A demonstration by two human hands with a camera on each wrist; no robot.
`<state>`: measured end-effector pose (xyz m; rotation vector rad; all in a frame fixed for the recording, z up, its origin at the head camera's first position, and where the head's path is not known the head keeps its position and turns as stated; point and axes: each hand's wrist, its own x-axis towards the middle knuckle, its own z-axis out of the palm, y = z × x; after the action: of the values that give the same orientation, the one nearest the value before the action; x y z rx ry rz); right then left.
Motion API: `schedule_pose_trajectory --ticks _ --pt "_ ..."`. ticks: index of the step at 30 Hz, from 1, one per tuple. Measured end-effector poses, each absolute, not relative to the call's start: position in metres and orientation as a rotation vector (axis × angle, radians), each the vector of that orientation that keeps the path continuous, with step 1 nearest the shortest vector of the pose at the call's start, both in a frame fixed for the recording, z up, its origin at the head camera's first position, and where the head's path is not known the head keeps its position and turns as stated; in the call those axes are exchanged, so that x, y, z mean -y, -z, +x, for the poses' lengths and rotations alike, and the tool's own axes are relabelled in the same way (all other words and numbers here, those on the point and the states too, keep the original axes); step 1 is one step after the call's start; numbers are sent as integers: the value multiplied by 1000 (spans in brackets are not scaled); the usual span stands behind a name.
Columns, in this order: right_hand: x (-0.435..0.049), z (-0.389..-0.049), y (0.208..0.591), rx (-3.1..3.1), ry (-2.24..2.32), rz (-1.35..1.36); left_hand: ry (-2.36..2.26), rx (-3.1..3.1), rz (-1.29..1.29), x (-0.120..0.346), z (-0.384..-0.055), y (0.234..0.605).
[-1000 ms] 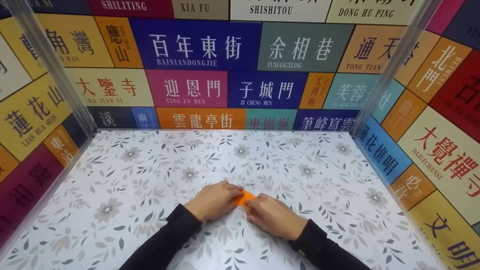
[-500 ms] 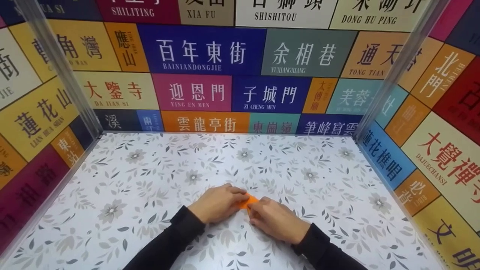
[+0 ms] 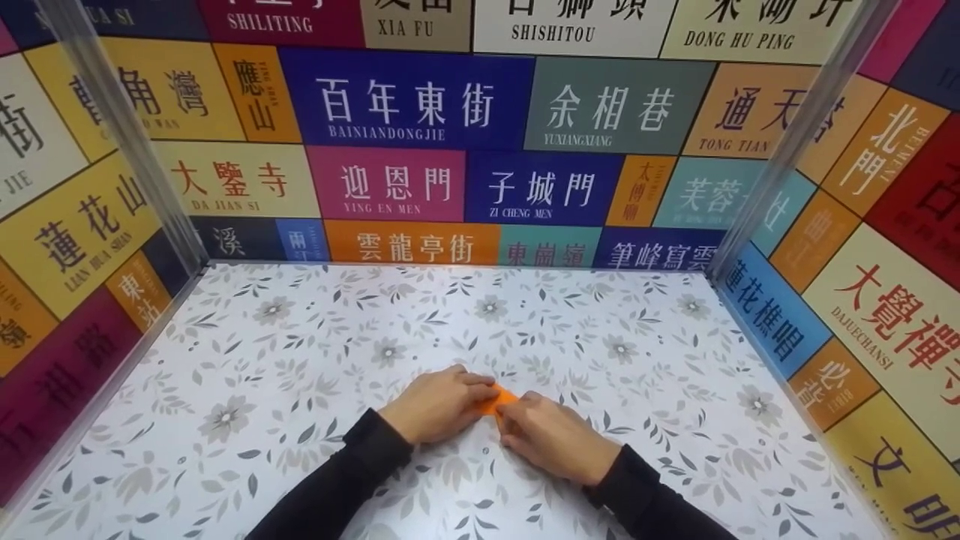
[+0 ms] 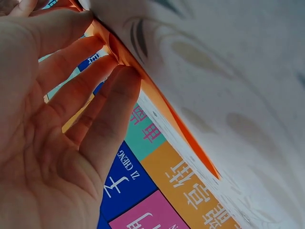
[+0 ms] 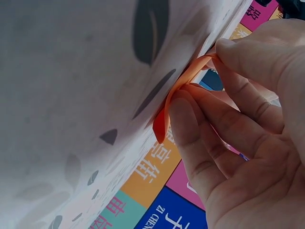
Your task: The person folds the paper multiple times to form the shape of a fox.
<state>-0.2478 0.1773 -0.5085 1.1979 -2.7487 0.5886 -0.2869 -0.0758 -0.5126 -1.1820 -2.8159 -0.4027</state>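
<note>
A small piece of folded orange paper [image 3: 498,402] lies low against the floral-patterned tabletop, between both hands. My left hand [image 3: 442,405] holds its left side; in the left wrist view the fingertips and thumb of the left hand [image 4: 62,95] meet at the paper's edge, and a thin orange strip [image 4: 186,133] sticks out past them. From the right, my right hand [image 3: 551,435] pinches the paper. Seen in the right wrist view, the thumb and bent fingers of the right hand [image 5: 238,114] grip the orange paper [image 5: 183,83], which curves upward there. The hands cover much of it.
The white tabletop [image 3: 322,330] bears a grey leaf and flower pattern. Coloured panels with Chinese lettering [image 3: 405,97] stand behind it and along both sides. Clear corner strips [image 3: 131,142] run up at the left and right.
The head view has shifted slightly, so the scene sits a little lower and to the right. Both hands stay on the orange paper, with only small finger movement at its fold.
</note>
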Motion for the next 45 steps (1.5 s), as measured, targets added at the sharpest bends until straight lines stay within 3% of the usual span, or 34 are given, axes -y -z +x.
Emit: schedule_pose_trajectory --ticks 25,35,45 --pt "-190 -254 498 2779 -778 1214 368 2801 -1162 74 -284 511" --pt "-205 -282 478 2768 -924 1015 348 2801 -1162 74 -284 513" --pt "-181 -323 482 2993 -950 818 330 2736 -1188 73 -282 513"
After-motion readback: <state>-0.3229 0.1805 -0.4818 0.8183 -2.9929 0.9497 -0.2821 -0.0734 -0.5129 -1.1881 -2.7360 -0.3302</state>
